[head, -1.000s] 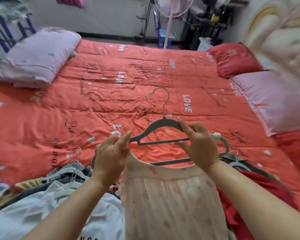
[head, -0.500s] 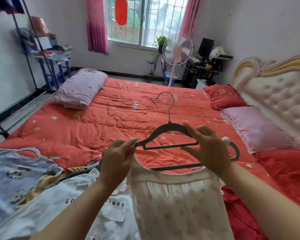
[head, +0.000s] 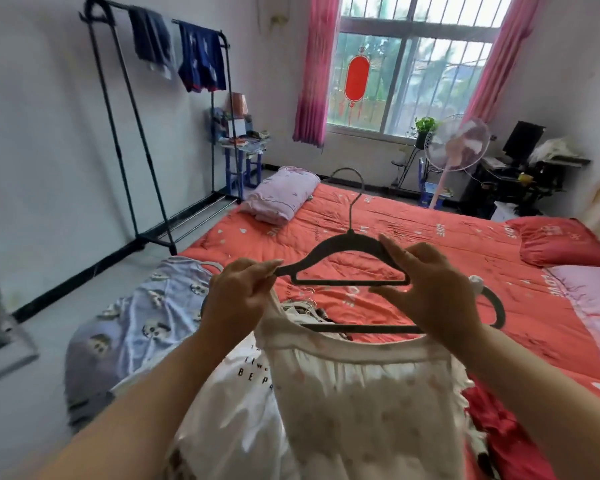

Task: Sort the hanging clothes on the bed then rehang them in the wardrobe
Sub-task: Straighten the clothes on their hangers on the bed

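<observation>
The view is lifting toward the clothes rack [head: 160,133]; both the left hand [head: 238,296] and right hand [head: 430,292] are still gripping the dark hanger [head: 347,258] with the pale dress [head: 361,393], so rehanging is probably coming next.

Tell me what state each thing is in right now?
Left hand: pinching hanger end and dress.
Right hand: gripping the hanger.
Hanger: held up, upright.
Dress: hanging from the hands.
Rack: two dark garments hung.
Curtains: drawn open.
</observation>
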### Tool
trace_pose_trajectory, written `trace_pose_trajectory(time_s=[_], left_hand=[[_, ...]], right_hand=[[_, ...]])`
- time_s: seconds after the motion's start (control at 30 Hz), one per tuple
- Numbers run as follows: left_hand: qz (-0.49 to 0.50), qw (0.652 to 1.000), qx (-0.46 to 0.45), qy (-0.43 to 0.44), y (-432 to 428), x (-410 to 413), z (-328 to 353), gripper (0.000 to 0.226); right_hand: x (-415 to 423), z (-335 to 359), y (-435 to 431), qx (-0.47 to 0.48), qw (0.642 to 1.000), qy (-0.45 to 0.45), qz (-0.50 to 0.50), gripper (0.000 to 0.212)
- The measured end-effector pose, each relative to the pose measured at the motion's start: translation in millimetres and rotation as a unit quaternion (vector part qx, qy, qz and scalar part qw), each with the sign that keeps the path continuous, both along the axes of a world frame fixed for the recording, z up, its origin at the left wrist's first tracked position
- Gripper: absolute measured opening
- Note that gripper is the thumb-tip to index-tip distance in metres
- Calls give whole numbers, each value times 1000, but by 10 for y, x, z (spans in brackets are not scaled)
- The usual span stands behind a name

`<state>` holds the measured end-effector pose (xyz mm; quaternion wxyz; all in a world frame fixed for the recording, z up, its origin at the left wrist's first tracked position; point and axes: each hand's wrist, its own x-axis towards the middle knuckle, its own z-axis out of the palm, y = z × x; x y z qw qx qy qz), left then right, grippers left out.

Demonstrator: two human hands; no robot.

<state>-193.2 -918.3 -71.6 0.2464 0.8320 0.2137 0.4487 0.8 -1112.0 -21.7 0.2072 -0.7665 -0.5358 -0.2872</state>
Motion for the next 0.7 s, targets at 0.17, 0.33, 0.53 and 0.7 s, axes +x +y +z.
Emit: trace_pose_trajectory(time_s=[0.17,0.33,0.53,0.7], left_hand=[[49,999,-2,12,376,-814,259,37],[98,995,23,12,1006,-1574,390,34],[122,991,37,27,2029,-2429,342,34],[130,989,52,45,2921,-2972,318,33]], right_hand=[[-666,147,545,9,1000,-7,26,82],[-1338,194,1316,27,998,-13,60,81],[-2147,46,2426,21,998,18,52,80],[-2675,-132,3314,10,998,53,45,84]])
